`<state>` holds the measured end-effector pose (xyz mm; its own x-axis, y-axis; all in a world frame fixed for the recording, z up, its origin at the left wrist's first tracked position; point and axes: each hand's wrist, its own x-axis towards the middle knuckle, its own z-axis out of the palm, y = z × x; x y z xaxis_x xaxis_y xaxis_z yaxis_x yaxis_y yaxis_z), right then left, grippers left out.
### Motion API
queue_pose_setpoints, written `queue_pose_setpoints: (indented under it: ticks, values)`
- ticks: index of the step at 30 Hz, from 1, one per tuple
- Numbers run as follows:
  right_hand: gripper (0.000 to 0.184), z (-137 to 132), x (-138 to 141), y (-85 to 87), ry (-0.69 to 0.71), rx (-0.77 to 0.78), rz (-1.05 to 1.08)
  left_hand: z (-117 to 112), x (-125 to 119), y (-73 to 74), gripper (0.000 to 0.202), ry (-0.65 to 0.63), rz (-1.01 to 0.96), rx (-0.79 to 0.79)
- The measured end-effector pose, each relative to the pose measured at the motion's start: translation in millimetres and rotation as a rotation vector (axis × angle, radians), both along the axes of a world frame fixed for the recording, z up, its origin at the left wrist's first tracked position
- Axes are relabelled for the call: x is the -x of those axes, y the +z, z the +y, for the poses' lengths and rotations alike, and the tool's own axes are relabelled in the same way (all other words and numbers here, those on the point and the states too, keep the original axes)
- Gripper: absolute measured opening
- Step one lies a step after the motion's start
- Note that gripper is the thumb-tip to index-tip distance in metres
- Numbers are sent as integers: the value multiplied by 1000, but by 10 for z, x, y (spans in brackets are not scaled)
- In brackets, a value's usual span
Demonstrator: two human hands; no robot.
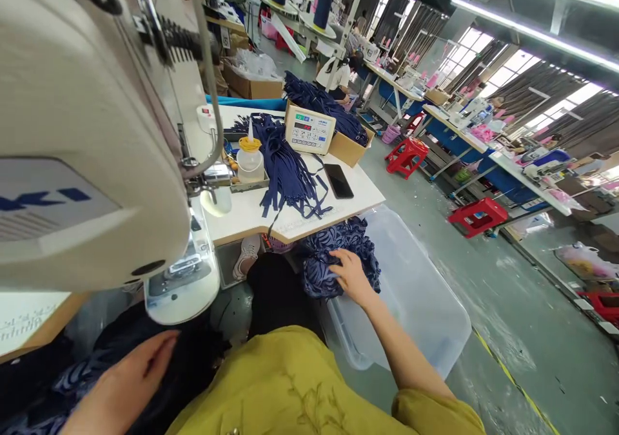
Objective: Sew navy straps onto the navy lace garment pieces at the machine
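My right hand point(353, 276) lies on a bunched dark blue patterned fabric piece point(323, 276), with its fingers spread over the cloth. The bundle sits at the near-left end of a clear plastic bin point(416, 287), beside my leg. At the lower left, my left hand point(133, 377) hovers below the sewing machine's rounded arm end point(184, 293), slightly blurred. Its fingers reach to the right, thumb apart, with nothing visible between them. Dark cloth and patterned blue fabric point(72, 380) lie beneath and beside it.
The sewing machine head point(87, 125) fills the upper left. On the white table point(358, 196) are navy strips point(287, 171), a phone point(338, 181), a control panel point(309, 131) and an oil bottle point(250, 161). Red stools point(407, 158) and other workstations stand beyond.
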<state>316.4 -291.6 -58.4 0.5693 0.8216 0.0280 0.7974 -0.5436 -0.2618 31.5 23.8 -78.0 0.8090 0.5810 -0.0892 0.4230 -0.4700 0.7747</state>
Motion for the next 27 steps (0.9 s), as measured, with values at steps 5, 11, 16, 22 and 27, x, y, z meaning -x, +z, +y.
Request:
queue_pose_setpoints:
  ticks: [5, 11, 16, 22, 27]
  values:
    - [33, 197, 286, 648, 90, -264, 114, -642, -371, 197, 55, -421, 145, 757]
    - [33, 710, 681, 867, 446, -310, 429, -658, -504, 186, 50, 98, -231, 953]
    - [30, 929, 677, 666, 309, -160, 349, -182, -289, 316, 36, 428, -291, 717]
    - [52, 1312, 1081, 838, 506, -358, 600, -481, -55, 802, 52, 173, -136, 723]
    - [22, 1429, 1337, 886, 403, -328, 855, -664, -52, 1223, 45, -98, -131, 2]
